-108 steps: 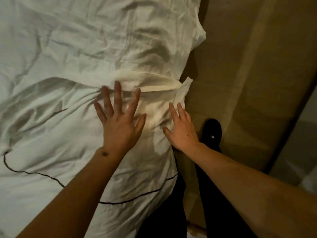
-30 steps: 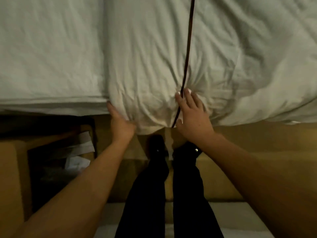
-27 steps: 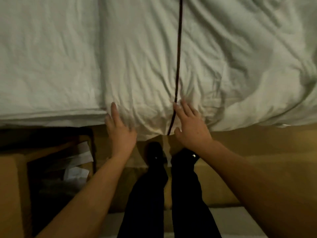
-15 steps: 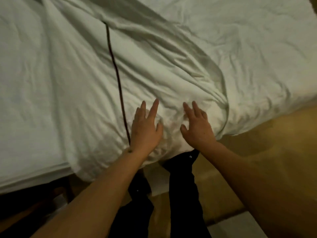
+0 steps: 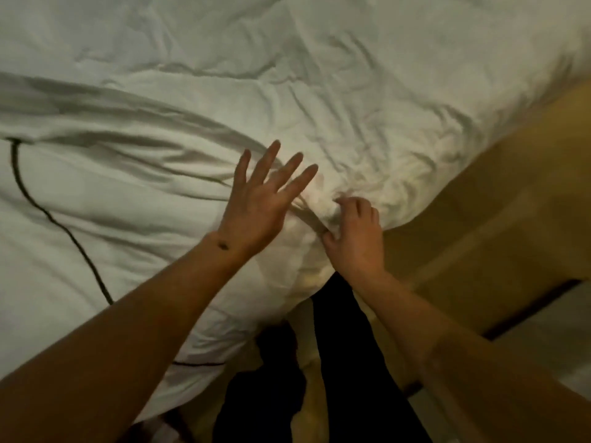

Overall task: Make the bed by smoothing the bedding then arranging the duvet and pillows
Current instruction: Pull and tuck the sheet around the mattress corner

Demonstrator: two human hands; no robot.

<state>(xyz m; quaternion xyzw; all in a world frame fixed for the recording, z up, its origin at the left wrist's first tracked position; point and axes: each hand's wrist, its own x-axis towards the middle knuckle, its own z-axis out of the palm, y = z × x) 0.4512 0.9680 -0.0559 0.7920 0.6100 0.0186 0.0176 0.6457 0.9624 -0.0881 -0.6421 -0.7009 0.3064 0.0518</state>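
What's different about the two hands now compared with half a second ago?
The right hand has curled its fingers and now pinches a fold of the white duvet; before, it lay flat. The left hand has slid right, away from the dark piping, fingers still spread flat.

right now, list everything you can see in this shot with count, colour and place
duvet: one, white, wrinkled, covers the bed, edge hangs at right
piping: one dark line, on the duvet at left
floor: tan, right of the bed
legs: two, in black, at the bed edge, bottom centre
left hand: one, fingers spread straight, over the duvet by a fold
right hand: one, fingers curled in a grip on bunched duvet near its edge
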